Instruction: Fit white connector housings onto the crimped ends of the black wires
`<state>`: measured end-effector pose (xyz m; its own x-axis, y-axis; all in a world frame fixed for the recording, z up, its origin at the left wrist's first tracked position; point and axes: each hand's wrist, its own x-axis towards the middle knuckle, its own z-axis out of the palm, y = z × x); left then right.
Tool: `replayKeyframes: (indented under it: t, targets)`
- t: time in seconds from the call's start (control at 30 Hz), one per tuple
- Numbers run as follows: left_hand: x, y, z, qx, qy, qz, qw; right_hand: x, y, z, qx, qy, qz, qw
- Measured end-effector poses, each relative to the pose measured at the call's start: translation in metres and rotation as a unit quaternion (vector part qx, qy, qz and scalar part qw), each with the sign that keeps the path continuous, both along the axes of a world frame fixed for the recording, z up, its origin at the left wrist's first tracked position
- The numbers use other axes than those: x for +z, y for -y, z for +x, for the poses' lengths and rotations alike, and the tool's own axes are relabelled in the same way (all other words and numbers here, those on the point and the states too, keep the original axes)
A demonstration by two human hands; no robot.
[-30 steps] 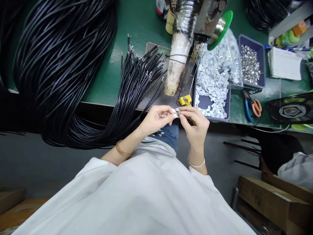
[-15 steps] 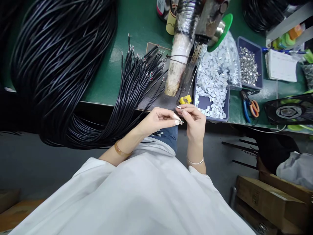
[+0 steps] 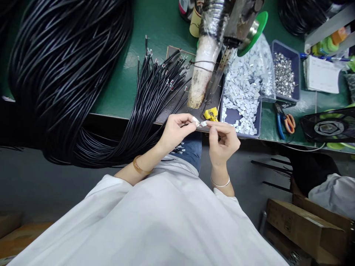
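Observation:
My left hand [image 3: 179, 130] is closed in a pinch at the table's front edge, with a small thing between thumb and index finger. The fingertips mostly hide it, so its kind is unclear. Facing it, my right hand [image 3: 224, 142] is closed, index finger stretched toward the left fingertips. At that fingertip is a small white plastic connector [image 3: 204, 123], which meets the thing in my left hand. Just beyond the fingers lies a yellow block [image 3: 211, 113]. To the left, black cables [image 3: 155, 88] with stripped wire ends lie on a dark board.
A blue-grey tray [image 3: 257, 127] of white connectors stands to the right, with a tray [image 3: 294, 94] of metal parts behind. Pliers [image 3: 285, 122] and a fan [image 3: 327, 127] lie farther right. A wrapped tube [image 3: 201, 77] hangs ahead. A large black cable coil [image 3: 69, 74] fills the left.
The white connector in my right hand has come against the thing in my left fingers. My left hand has shifted slightly left and up; my right hand has turned a little, moving right.

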<state>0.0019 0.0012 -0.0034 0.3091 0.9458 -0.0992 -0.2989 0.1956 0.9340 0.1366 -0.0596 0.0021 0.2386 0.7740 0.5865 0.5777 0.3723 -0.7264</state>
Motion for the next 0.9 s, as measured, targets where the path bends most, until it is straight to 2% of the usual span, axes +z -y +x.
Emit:
replayKeyframes:
  t: [0.1,0.33,0.6,0.73,0.8,0.9]
  targets:
    - [-0.001,-0.001,-0.001,-0.005,0.012,-0.017,1.0,-0.003,-0.001,0.003,-0.02,-0.04,-0.036,0.998]
    - [0.002,0.001,-0.001,-0.034,0.016,-0.004,0.999,0.001,-0.001,0.01,-0.02,0.084,-0.008,0.996]
    - [0.004,0.004,-0.002,-0.072,-0.021,0.023,0.997,0.003,-0.001,0.015,0.061,0.127,-0.034,0.989]
    - [0.0,0.005,-0.001,-0.07,-0.021,0.015,0.997,-0.001,0.0,0.017,0.083,0.104,-0.069,0.989]
    - [-0.002,0.005,0.0,-0.038,-0.014,0.017,0.999,-0.002,0.001,0.018,0.035,0.065,-0.056,0.996]
    - [-0.003,0.004,-0.001,0.01,-0.018,0.014,1.0,-0.003,0.003,0.02,-0.078,0.049,0.009,0.996]
